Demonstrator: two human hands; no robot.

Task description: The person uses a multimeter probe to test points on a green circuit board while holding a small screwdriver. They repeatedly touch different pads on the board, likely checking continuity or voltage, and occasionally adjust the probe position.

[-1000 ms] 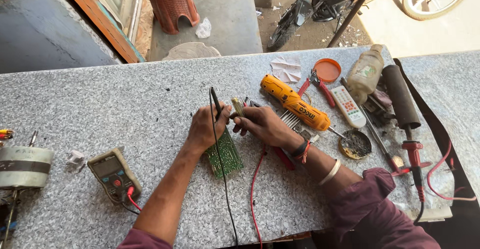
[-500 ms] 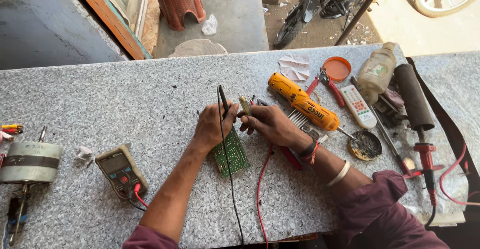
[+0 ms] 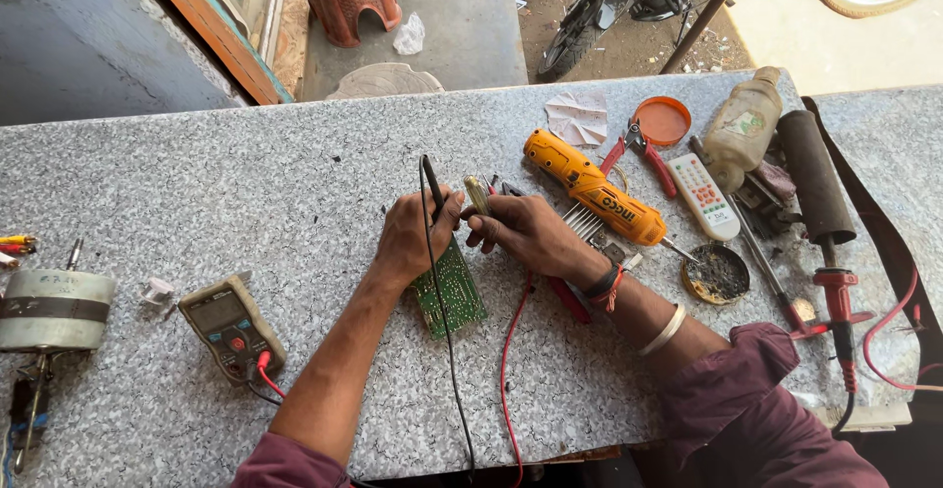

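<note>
My left hand [image 3: 413, 238] grips a black multimeter probe [image 3: 431, 176], its black lead [image 3: 447, 351] running down to the table's near edge. My right hand [image 3: 526, 233] holds the red probe, mostly hidden, with its red lead [image 3: 507, 370] trailing toward me. Both hands pinch a small pale cylindrical component [image 3: 477, 194] between them. Under the hands lies a green circuit board [image 3: 449, 292] flat on the grey granite table [image 3: 246, 184]. The multimeter [image 3: 231, 326] rests to the left of my left forearm.
An orange cordless screwdriver [image 3: 594, 198], red pliers [image 3: 643, 152], white remote [image 3: 703, 196], orange lid [image 3: 661, 120], plastic bottle [image 3: 742, 130], round solder tin [image 3: 716, 273] and a red-handled soldering iron [image 3: 835, 292] crowd the right side. A fan motor [image 3: 51, 309] sits at the left edge.
The view has shifted slightly. My hands stay together over the circuit board with the probes and the small component; nothing else has moved.
</note>
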